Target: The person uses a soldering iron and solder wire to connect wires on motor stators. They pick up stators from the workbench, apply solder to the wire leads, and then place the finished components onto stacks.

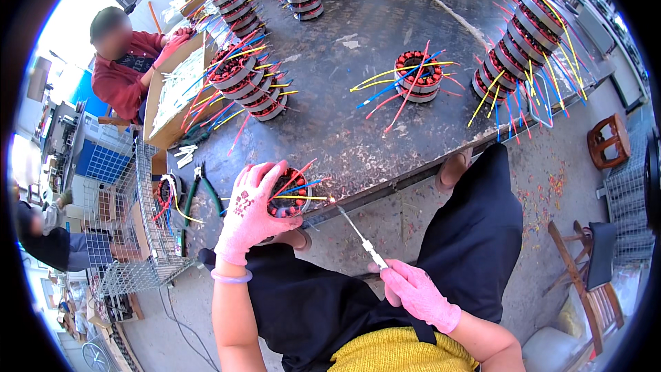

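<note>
My left hand (249, 210), in a pink glove, grips a motor stator (288, 196) with dark red windings at the table's near edge. Red, blue and yellow leads stick out from it toward the right. My right hand (417, 291), also gloved in pink, is closed around the white handle of a long-necked lighter (372, 253). Its thin metal neck points up and left. A small orange flame glows by the tip, close to the end of the yellow lead.
A single stator (418, 77) sits mid-table, between stator stacks at left (249, 89) and right (516, 48). Green-handled pliers (200, 189) lie left of my left hand, near a wire basket (148, 262). Another person (131, 72) works beside a cardboard box (165, 124). A wooden stool (609, 141) stands right.
</note>
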`<state>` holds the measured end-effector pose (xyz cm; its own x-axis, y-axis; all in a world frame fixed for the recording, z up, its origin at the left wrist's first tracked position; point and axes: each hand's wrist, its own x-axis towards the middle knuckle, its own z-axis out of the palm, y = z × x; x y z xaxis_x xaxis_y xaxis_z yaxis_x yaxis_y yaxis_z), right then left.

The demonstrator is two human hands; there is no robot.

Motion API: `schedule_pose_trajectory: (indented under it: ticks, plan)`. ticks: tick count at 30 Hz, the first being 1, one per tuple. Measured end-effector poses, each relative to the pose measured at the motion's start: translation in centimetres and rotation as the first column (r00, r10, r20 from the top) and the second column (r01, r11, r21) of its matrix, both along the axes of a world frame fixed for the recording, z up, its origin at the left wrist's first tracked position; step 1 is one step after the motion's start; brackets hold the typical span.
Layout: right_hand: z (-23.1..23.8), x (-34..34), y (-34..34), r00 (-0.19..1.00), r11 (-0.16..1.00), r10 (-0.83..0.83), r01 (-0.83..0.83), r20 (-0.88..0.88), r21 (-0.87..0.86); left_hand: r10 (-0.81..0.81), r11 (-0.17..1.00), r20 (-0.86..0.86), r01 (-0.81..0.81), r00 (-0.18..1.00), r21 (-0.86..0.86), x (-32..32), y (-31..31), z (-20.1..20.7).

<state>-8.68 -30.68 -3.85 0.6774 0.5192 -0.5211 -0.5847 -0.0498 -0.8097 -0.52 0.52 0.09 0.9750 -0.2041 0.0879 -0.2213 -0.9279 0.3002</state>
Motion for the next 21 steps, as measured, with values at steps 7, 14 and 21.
schedule_pose_trajectory:
  ticks: [7, 14, 21]
  plan:
    - [0.03, 0.00, 0.02, 1.000, 1.000, -0.010, 0.011, -0.028, 0.025, 0.003, 1.000, 0.000, -0.003, 1.000, 0.005, -0.02, -0.13, 0.23]
    - [-0.49, -0.22, -0.10, 0.999, 0.999, -0.029, 0.030, -0.036, 0.038, -0.005, 1.000, -0.002, 0.005, 1.000, 0.000, 0.11, -0.10, 0.23]
    - [0.42, 0.12, 0.07, 1.000, 1.000, -0.005, 0.005, -0.017, 0.006, -0.008, 1.000, 0.008, 0.008, 1.000, 0.001, 0.06, 0.01, 0.11]
